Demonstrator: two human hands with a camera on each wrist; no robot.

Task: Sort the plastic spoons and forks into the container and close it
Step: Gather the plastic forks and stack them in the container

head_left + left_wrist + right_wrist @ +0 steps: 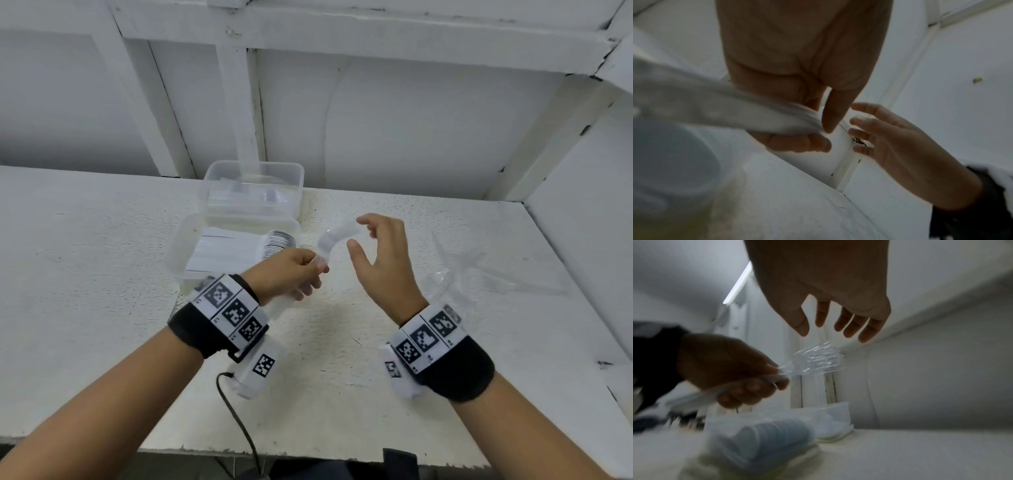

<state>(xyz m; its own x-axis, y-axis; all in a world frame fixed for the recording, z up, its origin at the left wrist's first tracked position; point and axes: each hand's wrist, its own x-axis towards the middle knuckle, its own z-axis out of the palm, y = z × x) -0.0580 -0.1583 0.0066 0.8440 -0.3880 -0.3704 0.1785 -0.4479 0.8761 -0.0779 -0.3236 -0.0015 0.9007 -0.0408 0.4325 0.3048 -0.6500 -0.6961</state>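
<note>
Left hand (291, 270) nearest, grip curled round a nested stack of clear plastic forks (334, 241), raised above the chalky white surface (102, 274). Right hand (380, 263) beside the tines, fingers loosely spread, holding nothing. Behind, open translucent rectangular container (178, 253), ribbed stacked spoons (279, 244) inside.

Both forearms stretched forward over the worktop (102, 219), each wrist wrapped in a black band with printed marker squares. Left hand (286, 272) curled round a bundle of clear forks (334, 240), thumb on top, fingers folded beneath. Right hand (380, 260) raised just beside the fork tips, fingers (849, 324) spread and loosely bent, thumb apart, holding nothing.
</note>
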